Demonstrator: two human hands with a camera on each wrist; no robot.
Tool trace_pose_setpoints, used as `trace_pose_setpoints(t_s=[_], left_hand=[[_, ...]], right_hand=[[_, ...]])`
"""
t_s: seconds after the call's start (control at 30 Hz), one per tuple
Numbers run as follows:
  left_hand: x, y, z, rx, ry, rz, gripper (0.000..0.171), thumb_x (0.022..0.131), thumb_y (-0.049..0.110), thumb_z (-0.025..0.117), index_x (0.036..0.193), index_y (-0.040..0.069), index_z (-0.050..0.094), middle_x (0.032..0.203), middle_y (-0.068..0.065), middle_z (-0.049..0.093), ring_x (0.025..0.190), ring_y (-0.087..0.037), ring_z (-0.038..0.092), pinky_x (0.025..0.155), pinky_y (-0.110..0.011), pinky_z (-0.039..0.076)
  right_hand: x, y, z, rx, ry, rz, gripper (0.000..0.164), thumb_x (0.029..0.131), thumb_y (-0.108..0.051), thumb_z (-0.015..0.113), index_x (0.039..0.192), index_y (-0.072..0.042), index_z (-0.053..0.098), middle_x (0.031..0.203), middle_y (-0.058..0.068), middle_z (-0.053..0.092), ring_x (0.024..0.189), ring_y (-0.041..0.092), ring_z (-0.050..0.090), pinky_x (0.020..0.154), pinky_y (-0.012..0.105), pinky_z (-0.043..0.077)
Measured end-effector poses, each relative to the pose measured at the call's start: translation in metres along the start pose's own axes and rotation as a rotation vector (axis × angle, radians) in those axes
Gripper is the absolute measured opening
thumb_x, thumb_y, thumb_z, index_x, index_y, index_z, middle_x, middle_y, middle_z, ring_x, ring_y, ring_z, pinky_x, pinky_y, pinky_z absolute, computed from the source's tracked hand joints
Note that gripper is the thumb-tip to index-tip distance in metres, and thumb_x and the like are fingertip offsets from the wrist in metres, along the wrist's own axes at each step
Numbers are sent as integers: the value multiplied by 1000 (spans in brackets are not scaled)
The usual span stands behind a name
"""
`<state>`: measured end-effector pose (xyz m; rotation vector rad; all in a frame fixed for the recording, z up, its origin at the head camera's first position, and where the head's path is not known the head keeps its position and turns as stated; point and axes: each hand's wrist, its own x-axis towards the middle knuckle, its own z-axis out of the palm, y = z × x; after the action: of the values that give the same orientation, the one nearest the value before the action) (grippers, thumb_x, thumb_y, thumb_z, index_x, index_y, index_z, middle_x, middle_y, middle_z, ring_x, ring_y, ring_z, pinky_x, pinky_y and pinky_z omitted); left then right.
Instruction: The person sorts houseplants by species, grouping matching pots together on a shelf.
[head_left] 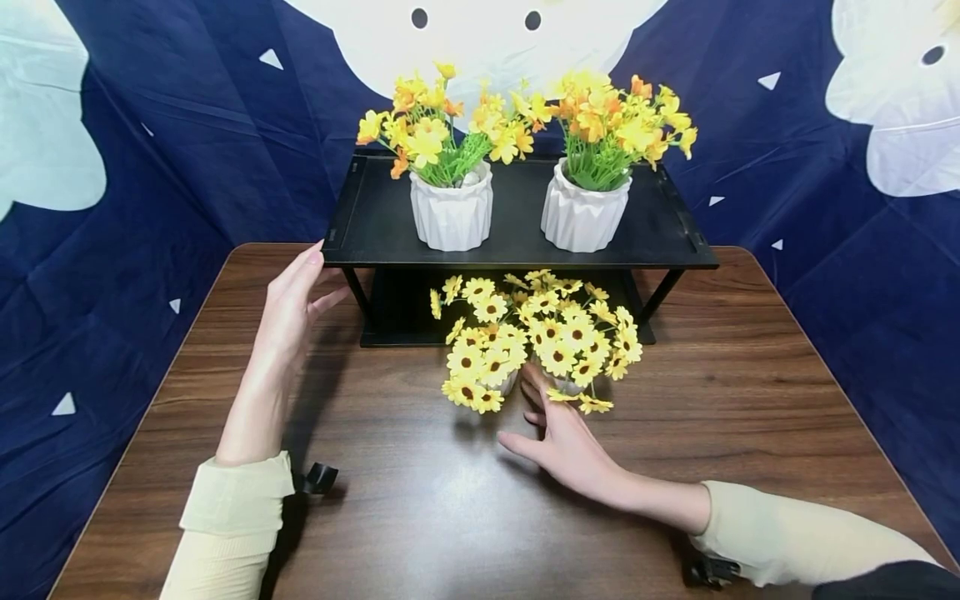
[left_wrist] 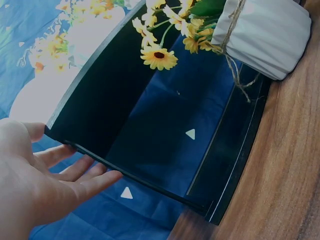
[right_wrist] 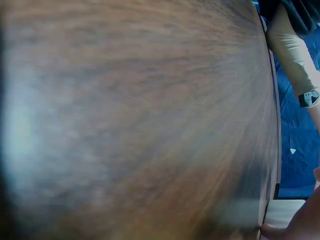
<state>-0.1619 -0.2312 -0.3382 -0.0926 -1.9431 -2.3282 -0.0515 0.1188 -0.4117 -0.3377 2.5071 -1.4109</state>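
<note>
A black two-tier shelf (head_left: 517,212) stands on the table. My left hand (head_left: 292,304) touches the front left corner of its upper board, the thumb at the corner and the fairly straight fingers along the side post. My right hand (head_left: 570,446) lies low in front of the shelf, thumb spread, fingertips reaching between two pots of yellow daisies. The left daisies (head_left: 483,350) and right daisies (head_left: 577,333) largely cover their pots. In the left wrist view, one white pot (left_wrist: 270,37) has twine around it. The flowers partly hide the right fingertips, so contact is unclear.
Two white ribbed pots, a left one (head_left: 452,208) and a right one (head_left: 585,208), stand on the upper board with yellow and orange flowers. A brown wooden table (head_left: 420,500) lies below. Dark blue cloth (head_left: 187,150) with white shapes hangs behind and at the sides.
</note>
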Motion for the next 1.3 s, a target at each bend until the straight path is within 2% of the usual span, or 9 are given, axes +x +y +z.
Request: trace_pose_setpoints(t_s=[0.3, 0.37, 0.47, 0.6, 0.87, 1.0, 1.07, 1.17, 1.3], left_hand=[[-1, 0, -1, 2, -9, -5, 49, 107, 36, 54, 150, 11, 53, 136, 11, 60, 119, -12, 55, 94, -22, 56], [-1, 0, -1, 6, -10, -6, 49, 107, 36, 54, 150, 11, 54, 137, 10, 60, 119, -13, 55, 94, -23, 56], [-1, 0, -1, 2, -11, -6, 49, 107, 36, 54, 150, 11, 54, 136, 10, 60, 119, -14, 54, 94, -23, 56], [-1, 0, 0, 6, -15, -6, 49, 107, 36, 54, 150, 11, 54, 137, 10, 60, 119, -14, 54, 94, -23, 56], [-1, 1, 0, -1, -9, -5, 49, 107, 36, 55, 150, 11, 54, 136, 10, 60, 119, -14, 54, 94, -23, 56], [-1, 0, -1, -1, -4, -8, 49, 107, 36, 55, 150, 11, 54, 136, 10, 60, 119, -14, 54, 94, -23, 57], [-1, 0, -1, 4, -4, -8, 49, 107, 36, 55, 150, 11, 54, 136, 10, 60, 119, -14, 54, 94, -23, 57], [-1, 0, 0, 2, -3, -6, 49, 107, 36, 55, 150, 11, 54, 136, 10, 60, 119, -14, 54, 94, -23, 57], [-1, 0, 0, -3, -2, -5, 49, 107, 36, 55, 149, 10, 54, 135, 10, 60, 118, -14, 54, 93, -23, 57]], right_hand=[[12, -5, 8, -32, 49, 80, 117, 88, -52, 78, 166, -25, -5, 168, 18, 23, 140, 37, 54, 121, 51, 35], [15, -7, 10, -48, 60, 107, 119, 86, -54, 78, 166, -26, -6, 163, 24, 32, 123, 38, 67, 115, 51, 45], [21, -10, 12, -52, 59, 166, 121, 85, -54, 79, 166, -28, -8, 124, 31, 67, 75, 29, 71, 81, 47, 62], [27, -13, 14, -2, 46, 234, 121, 85, -49, 79, 165, -35, -11, 73, 14, 65, 51, 21, 57, 52, 38, 53], [40, -15, 22, 135, 75, 188, 108, 89, -19, 72, 165, -30, -4, 93, 16, 68, 59, 24, 64, 62, 35, 57], [46, -16, 28, 153, 130, 179, 106, 85, 1, 65, 166, -18, -1, 130, 25, 61, 66, 30, 64, 65, 39, 59], [47, -16, 31, 144, 158, 169, 106, 81, 8, 62, 165, -13, 2, 149, 26, 50, 92, 35, 69, 85, 45, 62], [50, -17, 33, 129, 193, 124, 101, 80, 13, 60, 164, -8, 8, 164, 21, 32, 139, 38, 50, 121, 48, 40], [52, -16, 34, 109, 214, 81, 96, 80, 18, 52, 163, -1, 8, 169, 20, 21, 159, 34, 18, 132, 48, 13]])
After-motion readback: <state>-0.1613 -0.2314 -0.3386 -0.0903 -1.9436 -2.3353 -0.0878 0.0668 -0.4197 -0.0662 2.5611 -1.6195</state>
